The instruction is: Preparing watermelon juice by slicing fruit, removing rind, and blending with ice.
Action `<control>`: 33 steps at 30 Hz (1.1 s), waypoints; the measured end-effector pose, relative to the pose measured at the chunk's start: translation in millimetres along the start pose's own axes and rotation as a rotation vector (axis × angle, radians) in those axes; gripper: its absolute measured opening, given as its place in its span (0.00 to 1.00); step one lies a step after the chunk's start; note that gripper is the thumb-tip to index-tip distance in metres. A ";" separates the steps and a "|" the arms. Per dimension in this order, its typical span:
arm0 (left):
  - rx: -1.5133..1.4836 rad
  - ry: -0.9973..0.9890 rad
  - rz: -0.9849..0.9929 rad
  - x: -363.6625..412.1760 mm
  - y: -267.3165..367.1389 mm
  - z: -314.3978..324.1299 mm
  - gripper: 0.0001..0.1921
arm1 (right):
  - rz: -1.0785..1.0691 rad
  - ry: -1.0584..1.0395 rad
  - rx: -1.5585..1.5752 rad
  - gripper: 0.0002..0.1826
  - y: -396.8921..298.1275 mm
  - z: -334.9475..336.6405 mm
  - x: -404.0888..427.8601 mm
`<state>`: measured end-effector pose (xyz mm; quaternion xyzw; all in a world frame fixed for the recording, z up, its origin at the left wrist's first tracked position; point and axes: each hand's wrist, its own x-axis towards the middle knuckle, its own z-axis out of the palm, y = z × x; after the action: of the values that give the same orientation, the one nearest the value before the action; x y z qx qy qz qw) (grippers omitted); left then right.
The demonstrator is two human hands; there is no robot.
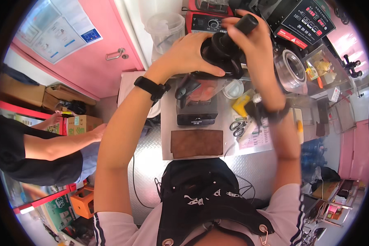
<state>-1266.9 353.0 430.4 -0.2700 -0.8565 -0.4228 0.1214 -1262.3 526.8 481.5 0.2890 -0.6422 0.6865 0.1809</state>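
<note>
In the head view, my left hand (192, 53) lies spread against the side of a black blender jar or machine top (213, 50), thumb along its near edge. My right hand (252, 37) is curled about a black cylindrical handle or tamper (246, 24) that rises at a tilt from that top. Below stands a clear-bodied machine with a black side lever (186, 92) and a dark base (197, 119); something pinkish shows through the clear part. A brown folded cloth (197, 143) rests on the counter in front of the base.
Scissors (238, 128), a yellow object (241, 104) and a white round lid (233, 89) lie right of the machine. A clear plastic bucket (165, 32) and red appliance (200, 21) stand behind; a steel cylinder (292, 70) is farther right. A co-worker (40, 150) is at left beside a cardboard box.
</note>
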 end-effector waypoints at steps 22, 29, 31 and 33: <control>-0.121 -0.065 -0.104 -4.0 8.6 -3.9 0.51 | 0.504 -0.575 0.150 0.25 14.4 10.1 34.8; -0.203 0.178 -0.016 -7.7 -2.1 10.6 0.59 | 0.516 -0.606 0.246 0.24 12.8 10.6 42.0; -0.170 0.202 -0.015 -10.8 -2.8 12.3 0.58 | 0.442 -0.582 0.267 0.23 -8.1 7.6 60.7; -0.207 0.186 -0.012 -8.6 -1.4 12.2 0.58 | 0.350 -0.506 0.485 0.22 -17.5 1.0 71.7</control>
<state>-1260.3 358.8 418.2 -0.2355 -0.7950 -0.5328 0.1691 -1306.3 518.9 540.1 0.3696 -0.5252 0.7459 -0.1767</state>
